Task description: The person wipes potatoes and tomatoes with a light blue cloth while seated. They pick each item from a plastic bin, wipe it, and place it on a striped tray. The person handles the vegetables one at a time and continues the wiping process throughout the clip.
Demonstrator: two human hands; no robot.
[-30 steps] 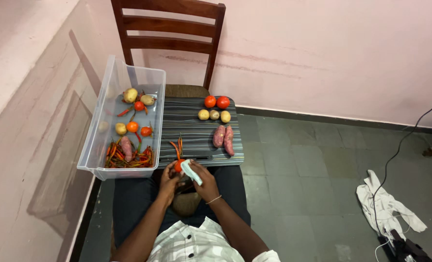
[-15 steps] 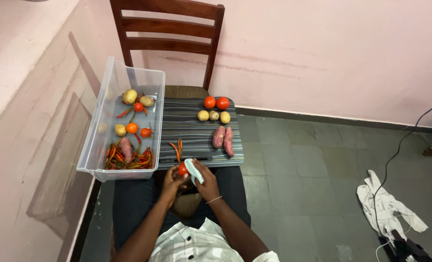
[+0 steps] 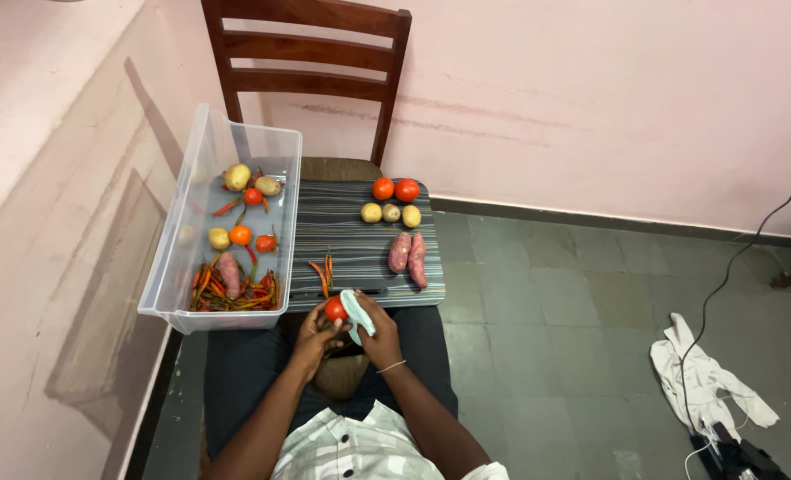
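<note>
1. The left hand [image 3: 311,336] is clenched around one red tomato [image 3: 334,308], held just over the near edge of the striped board [image 3: 342,231].
2. The right hand [image 3: 379,333] grasps a pale cloth [image 3: 356,313] and presses it against the tomato.
3. On the board lie two red tomatoes [image 3: 395,189], three small potatoes [image 3: 391,213], two sweet potatoes [image 3: 409,255] and about three chillies [image 3: 323,272].
4. The clear plastic bin [image 3: 235,133] beside the board holds three potatoes [image 3: 237,177], three small tomatoes [image 3: 241,235], one sweet potato [image 3: 230,273] and a heap of chillies too tangled to count.
5. One wooden chair [image 3: 307,53] stands behind the board; one white rag [image 3: 707,378] lies on the floor, well apart.
</note>
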